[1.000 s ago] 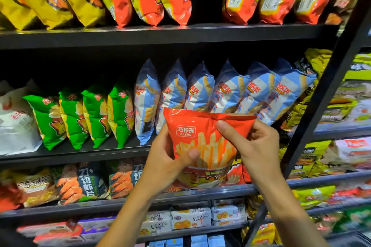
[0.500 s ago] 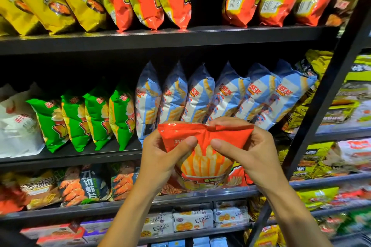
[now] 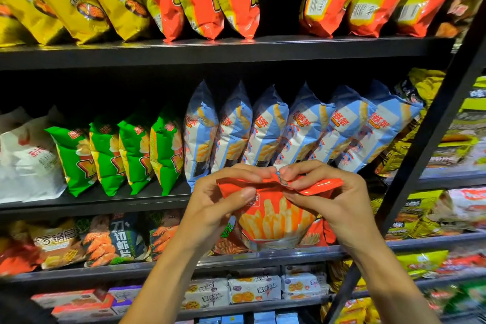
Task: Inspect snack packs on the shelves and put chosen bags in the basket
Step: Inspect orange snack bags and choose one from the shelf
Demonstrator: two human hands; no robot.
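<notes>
Both hands, left and right, pinch one orange snack bag before six blue bags.

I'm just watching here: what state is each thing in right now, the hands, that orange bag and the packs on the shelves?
Left hand: gripping the orange bag's top edge.
Right hand: pinching the same edge.
Orange fries bag: held up before the shelves, top folded forward, sealed as far as visible.
Blue bags: standing in a row, leaning.
Green bags: upright on the shelf.
Basket: not in view.
</notes>
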